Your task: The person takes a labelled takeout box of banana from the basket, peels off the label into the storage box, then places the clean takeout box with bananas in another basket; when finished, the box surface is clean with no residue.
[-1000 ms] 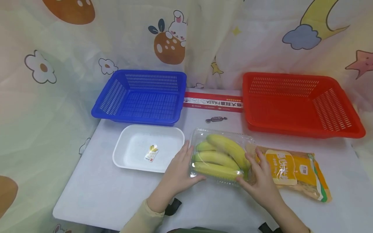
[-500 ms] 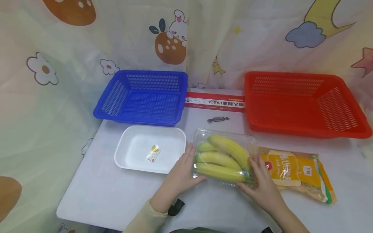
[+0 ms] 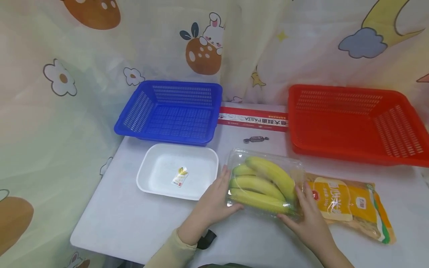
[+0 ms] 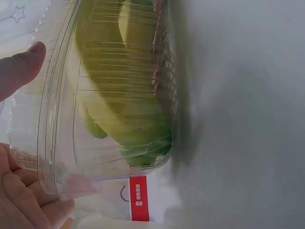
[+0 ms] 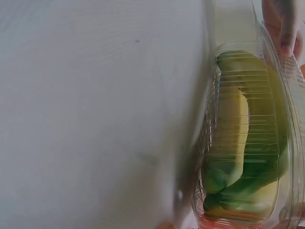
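Only the head view takes in the whole desk (image 3: 134, 223); each wrist view shows little more than one end of the clear box (image 3: 264, 182) against the pale desk top. The left wrist view adds the ribbed side wall of the box, the left thumb lying on its upper face and the palm under its rim. The right wrist view shows the green stalk ends of the bananas (image 3: 261, 182) pressed against the ribbed wall, with a fingertip on the rim.

The left hand (image 3: 214, 203) grips the left end of the box with fingers up its side and thumb along the near edge. The right hand (image 3: 310, 219) grips the right end in the same way. The box rests on the desk between the two hands, lid shut, and holds a bunch of yellow-green bananas.

Just left of the left hand lies a white tray (image 3: 149, 175) with a small banana sticker (image 3: 180, 176) in it. Beyond it stands a blue basket (image 3: 134, 119). Touching the box beside the right hand is an orange snack bag (image 3: 352, 204). Beyond that hand stands a red basket (image 3: 335, 93). Between the baskets lie a red pasta packet (image 3: 253, 119) and a dark wrapped sweet (image 3: 256, 139).
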Demonstrator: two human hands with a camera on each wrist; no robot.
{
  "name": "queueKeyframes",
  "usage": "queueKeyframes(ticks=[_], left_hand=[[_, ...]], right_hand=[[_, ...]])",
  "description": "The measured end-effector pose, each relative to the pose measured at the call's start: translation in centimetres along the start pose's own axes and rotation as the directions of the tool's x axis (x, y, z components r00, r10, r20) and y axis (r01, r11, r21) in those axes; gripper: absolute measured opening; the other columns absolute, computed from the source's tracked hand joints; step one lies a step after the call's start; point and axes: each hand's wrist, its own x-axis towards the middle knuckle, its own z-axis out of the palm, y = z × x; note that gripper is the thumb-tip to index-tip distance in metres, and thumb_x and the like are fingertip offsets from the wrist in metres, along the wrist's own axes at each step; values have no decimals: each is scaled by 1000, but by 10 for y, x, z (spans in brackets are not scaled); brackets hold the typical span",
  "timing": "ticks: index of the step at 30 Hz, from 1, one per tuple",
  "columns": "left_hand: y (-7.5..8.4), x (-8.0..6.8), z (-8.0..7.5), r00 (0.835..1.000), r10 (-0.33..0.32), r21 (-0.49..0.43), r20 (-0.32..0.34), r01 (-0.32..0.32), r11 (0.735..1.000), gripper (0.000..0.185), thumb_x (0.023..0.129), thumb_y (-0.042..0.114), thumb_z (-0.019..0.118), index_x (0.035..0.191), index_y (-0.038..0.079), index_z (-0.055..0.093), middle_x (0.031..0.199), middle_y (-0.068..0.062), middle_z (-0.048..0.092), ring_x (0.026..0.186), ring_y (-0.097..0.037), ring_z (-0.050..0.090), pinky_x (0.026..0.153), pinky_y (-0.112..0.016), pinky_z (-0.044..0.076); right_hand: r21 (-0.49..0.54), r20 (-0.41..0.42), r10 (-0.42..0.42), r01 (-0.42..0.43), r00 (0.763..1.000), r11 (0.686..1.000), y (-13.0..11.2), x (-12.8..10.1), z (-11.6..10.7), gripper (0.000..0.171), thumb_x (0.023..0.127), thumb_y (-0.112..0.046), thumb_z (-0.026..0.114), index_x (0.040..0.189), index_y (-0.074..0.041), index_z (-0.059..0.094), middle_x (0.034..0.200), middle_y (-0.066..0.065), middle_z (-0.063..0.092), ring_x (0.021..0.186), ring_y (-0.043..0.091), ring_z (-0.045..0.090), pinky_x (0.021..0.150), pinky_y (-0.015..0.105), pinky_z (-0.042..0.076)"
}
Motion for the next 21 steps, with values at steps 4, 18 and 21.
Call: queueKeyframes(ticks=[4, 18, 21], left_hand=[[2, 0, -1, 1000, -3, -9, -12, 3, 1000, 104, 70, 46, 72, 145, 3, 14, 152, -16, 11, 136, -30, 25, 108, -41, 30], [3, -11, -23, 982, 60, -118, -177, -81, 990, 110, 67, 46, 75, 147, 15, 6, 153, 0, 9, 138, -18, 23, 108, -39, 30], [2, -12, -35, 965, 114, -86, -237, -137, 987, 111, 66, 42, 77, 147, 11, 9, 153, -3, 12, 136, -21, 27, 107, -40, 31]], right_hand=[[8, -35, -29, 29, 999, 1000, -1, -1, -3, 97, 63, -28, 82, 141, -4, 30, 151, 21, 8, 128, 54, 20, 91, 72, 25], [5, -146, -98, 100, 984, 995, -28, -8, -13, 92, 58, -25, 85, 137, -6, 39, 152, 17, 7, 132, 49, 21, 89, 72, 26], [10, -196, -172, 177, 965, 984, -34, -5, -12, 90, 56, -24, 86, 133, -5, 44, 152, 17, 10, 133, 45, 22, 94, 66, 28]])
